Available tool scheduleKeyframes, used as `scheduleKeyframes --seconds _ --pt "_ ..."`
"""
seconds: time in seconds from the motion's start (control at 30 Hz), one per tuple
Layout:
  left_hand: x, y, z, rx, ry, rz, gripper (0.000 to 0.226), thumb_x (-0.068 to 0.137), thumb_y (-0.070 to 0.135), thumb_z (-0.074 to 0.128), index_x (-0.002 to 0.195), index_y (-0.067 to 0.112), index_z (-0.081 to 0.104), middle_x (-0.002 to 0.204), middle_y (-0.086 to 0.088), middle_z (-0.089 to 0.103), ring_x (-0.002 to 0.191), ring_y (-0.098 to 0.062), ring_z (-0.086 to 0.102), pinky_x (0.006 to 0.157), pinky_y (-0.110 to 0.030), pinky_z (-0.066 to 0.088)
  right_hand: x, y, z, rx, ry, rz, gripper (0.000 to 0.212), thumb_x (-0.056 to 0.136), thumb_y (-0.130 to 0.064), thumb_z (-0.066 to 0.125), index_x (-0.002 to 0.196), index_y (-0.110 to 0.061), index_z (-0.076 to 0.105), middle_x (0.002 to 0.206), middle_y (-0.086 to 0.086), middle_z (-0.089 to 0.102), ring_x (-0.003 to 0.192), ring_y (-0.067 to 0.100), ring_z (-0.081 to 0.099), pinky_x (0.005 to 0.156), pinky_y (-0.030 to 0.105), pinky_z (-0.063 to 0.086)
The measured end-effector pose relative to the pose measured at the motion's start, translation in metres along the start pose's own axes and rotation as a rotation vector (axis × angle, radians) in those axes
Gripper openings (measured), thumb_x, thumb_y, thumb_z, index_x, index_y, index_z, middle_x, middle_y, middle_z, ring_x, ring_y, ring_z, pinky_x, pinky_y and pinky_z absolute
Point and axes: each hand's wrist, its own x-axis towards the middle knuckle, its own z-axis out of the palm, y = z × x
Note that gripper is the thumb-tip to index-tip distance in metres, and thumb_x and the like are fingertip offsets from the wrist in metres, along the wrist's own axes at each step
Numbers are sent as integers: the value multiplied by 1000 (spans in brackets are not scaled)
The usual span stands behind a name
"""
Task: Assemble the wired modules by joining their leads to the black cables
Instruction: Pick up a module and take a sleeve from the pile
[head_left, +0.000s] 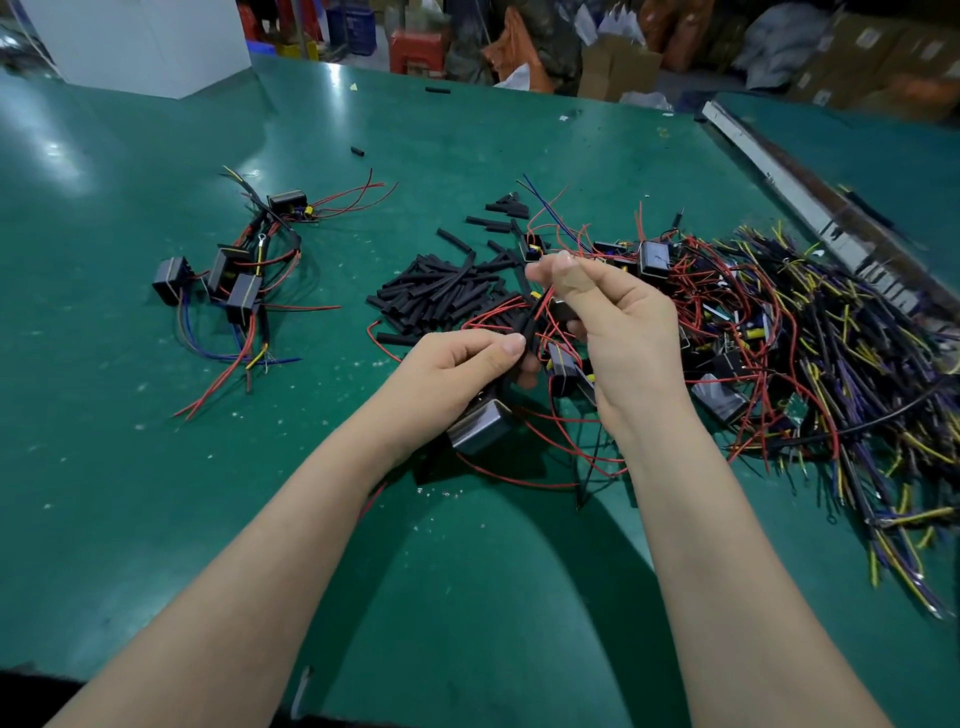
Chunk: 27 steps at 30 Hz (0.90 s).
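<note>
2 bare forearms reach in from the bottom edge, with no sleeves, gloves, watch or rings showing on them, ending in the left hand (462, 364) and the right hand (618, 332), both with short, plain, unpainted nails visible on the thumbs and fingertips.

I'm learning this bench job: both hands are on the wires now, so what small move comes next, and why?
Probably feed the red lead pinched by the right hand into the black tube held by the left hand: the two already meet between the hands, and the module hangs below.
</note>
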Motion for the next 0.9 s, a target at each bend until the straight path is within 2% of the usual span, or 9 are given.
scheduleKeyframes --seconds 0.07,0.13,0.23,0.3,0.4,0.53,0.63,0.8,0.9 --pt "0 0 0 -21 10 -28 34 97 32 49 81 17 76 84 -9 74 81 -12 65 81 -26 50 3 0 -4 -19 -81 61 20 95 -22 58 86 -19 75 91 -7 75 88 0 63 75 20 45" --pt "0 0 1 -78 45 -54 39 100 32 43 87 13 75 86 -7 75 86 -12 69 78 -20 51 3 -1 -6 -3 -185 117 21 95 -22 59 82 -20 76 95 -2 75 90 11 65 73 31 50" --pt "4 1 4 -150 111 -21 33 99 28 46 87 12 72 81 -3 75 81 -10 68 79 -21 53 -1 -2 -2 46 -285 135 16 94 -14 58 90 -8 73 85 6 71 71 14 60 57 26 51" --pt "5 1 6 -204 132 6 26 96 20 50 80 12 68 71 2 72 74 -6 65 75 -16 50 -3 -2 2 -24 -295 115 15 94 -12 58 94 -4 71 82 14 64 66 15 54 60 25 50" --pt "6 1 7 -227 121 21 20 90 23 55 77 15 69 69 4 71 72 -3 63 72 -12 47 -3 -2 2 -59 -246 123 12 92 -11 61 95 -4 70 79 17 60 68 18 53 66 27 50" --pt "6 -2 9 -280 115 -22 19 80 33 62 76 20 75 71 4 71 67 -3 62 65 -14 48 -4 -3 0 -38 -172 147 7 90 -11 64 88 -8 71 66 5 62 52 5 55 52 11 44" --pt "6 -3 6 -283 132 -33 20 80 34 63 77 19 76 72 3 71 69 -6 62 67 -16 50 -4 -2 2 -5 -153 146 5 89 -9 65 89 -8 70 60 -3 65 51 3 57 51 10 43" --pt "5 -1 4 -368 192 -80 16 79 31 65 84 23 78 79 -2 74 74 -11 67 69 -26 55 -3 2 3 -58 -89 142 6 90 -17 66 86 -18 71 73 -2 68 66 5 61 57 12 45" --pt "7 0 0 -336 256 -102 21 91 23 58 84 27 78 83 3 73 77 -10 65 69 -26 48 0 2 4 37 -22 194 7 93 -17 62 89 -14 67 77 -1 71 68 10 64 58 18 49"
